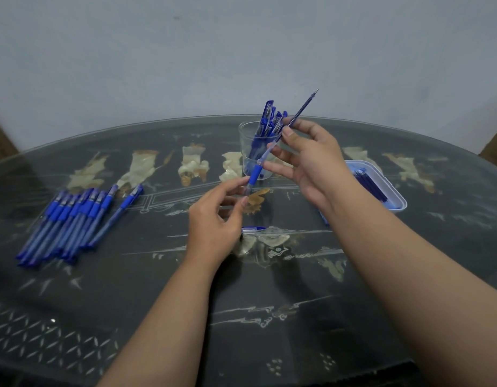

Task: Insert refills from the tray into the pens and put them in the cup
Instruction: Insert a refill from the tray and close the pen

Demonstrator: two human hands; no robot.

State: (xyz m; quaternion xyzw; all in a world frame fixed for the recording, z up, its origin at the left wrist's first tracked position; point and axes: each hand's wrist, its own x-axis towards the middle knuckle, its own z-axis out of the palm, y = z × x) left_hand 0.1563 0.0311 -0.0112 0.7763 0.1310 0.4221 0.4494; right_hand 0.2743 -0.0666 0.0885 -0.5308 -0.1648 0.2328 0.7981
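My left hand pinches the lower end of a clear pen barrel with a blue grip, held slanted above the table. My right hand pinches a dark blue refill between thumb and forefinger; the refill runs up and to the right, its lower part in line with the barrel's open end. Behind both stands a clear plastic cup holding several blue pens. A pale blue tray with several refills lies to the right, partly hidden by my right wrist.
A row of several blue pens lies on the left of the dark patterned table. A blue pen cap lies near my left hand. A blue piece peeks out under my right forearm. A wall rises behind the table.
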